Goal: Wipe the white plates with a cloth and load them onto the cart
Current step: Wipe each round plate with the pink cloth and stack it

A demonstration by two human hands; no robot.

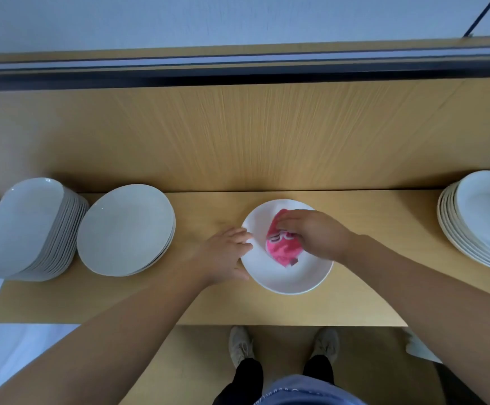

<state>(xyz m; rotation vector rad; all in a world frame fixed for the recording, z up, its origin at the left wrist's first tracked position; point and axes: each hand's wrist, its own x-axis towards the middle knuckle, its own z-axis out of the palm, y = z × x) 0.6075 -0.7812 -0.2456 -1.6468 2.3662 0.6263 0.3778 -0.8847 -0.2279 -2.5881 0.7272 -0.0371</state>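
A single white plate (284, 276) lies on the wooden counter (208, 302) in front of me. My right hand (316, 235) presses a crumpled pink cloth (283, 247) onto the plate's middle, with its fingers curled over the cloth. My left hand (226, 255) holds the plate's left rim, its fingertips lying on the rim's edge. To the left a short stack of white plates (125, 229) stands next to a tall leaning stack of white plates (24, 226). At the right edge of the view is another stack of white plates (483, 220).
Behind the counter rises a wooden back panel (252, 135) with a dark rail above it. The counter's front edge runs just above my feet (284, 343). No cart is in view.
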